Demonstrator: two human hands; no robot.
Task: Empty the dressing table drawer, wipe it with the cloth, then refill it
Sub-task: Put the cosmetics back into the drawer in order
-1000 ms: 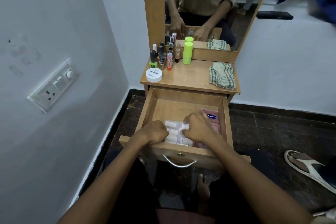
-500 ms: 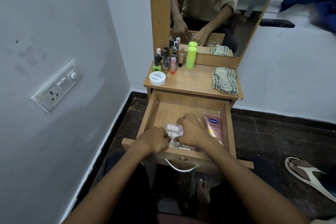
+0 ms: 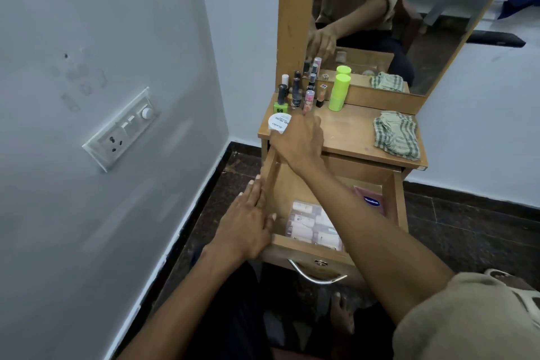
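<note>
The wooden drawer of the dressing table is pulled open. Inside it lie a clear packet of small tubes at the front and a pink lotion tube along the right wall. My left hand rests flat on the drawer's front left corner, fingers straight. My right hand reaches over the tabletop, palm down, covering the right edge of a white round jar, its fingertips close to a small pink bottle. Nothing shows in that hand. A green checked cloth lies folded on the top's right side.
Several nail polish bottles and a lime green cylinder stand at the back of the tabletop under the mirror. A wall with a switch panel is close on the left. A sandal lies on the dark floor at right.
My right hand left the packet in the drawer and moved up to the white jar on the tabletop. My left hand shifted out to the drawer's front left corner. The view moved closer.
</note>
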